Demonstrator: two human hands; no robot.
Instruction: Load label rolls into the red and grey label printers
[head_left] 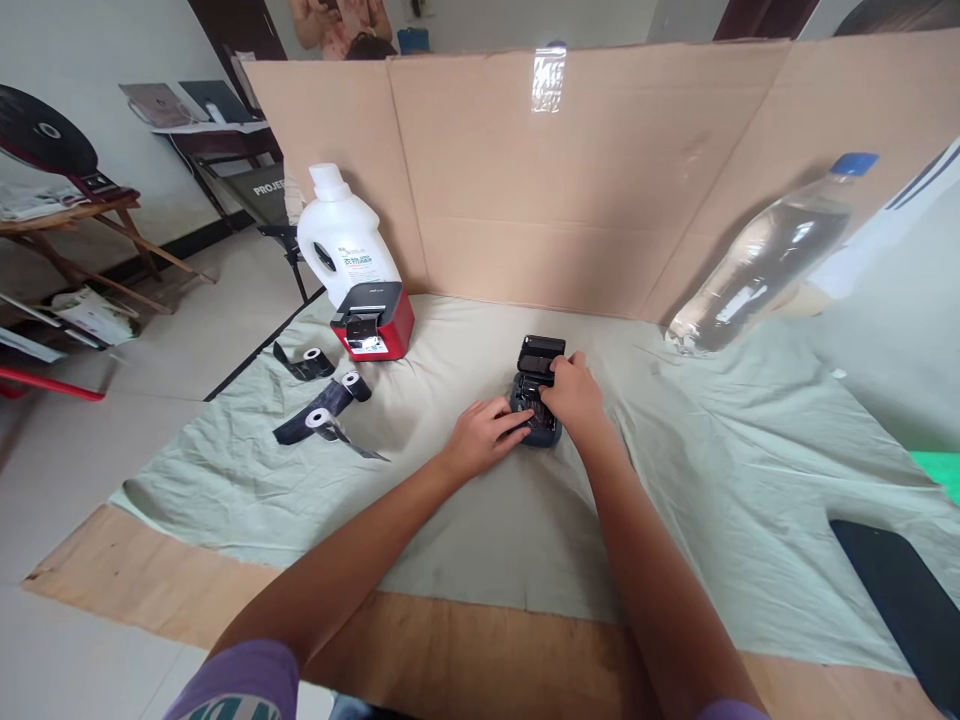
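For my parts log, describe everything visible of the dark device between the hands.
The device is small, dark and plastic-looking, glossy inside, with rounded near corners. Its lid stands open at the far side. It rests on the cloth; the left hand reaches over its left edge, the right hand its right.

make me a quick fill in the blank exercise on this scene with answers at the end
1. The left hand and right hand are at a small dark device whose lid is ____, not shut.
2. On the cloth, ____ small rolls have dark strips.
3. The black-topped box has a ____ right side.
4. The clear bottle has a ____ cap.

Missing words: open; three; red; blue.
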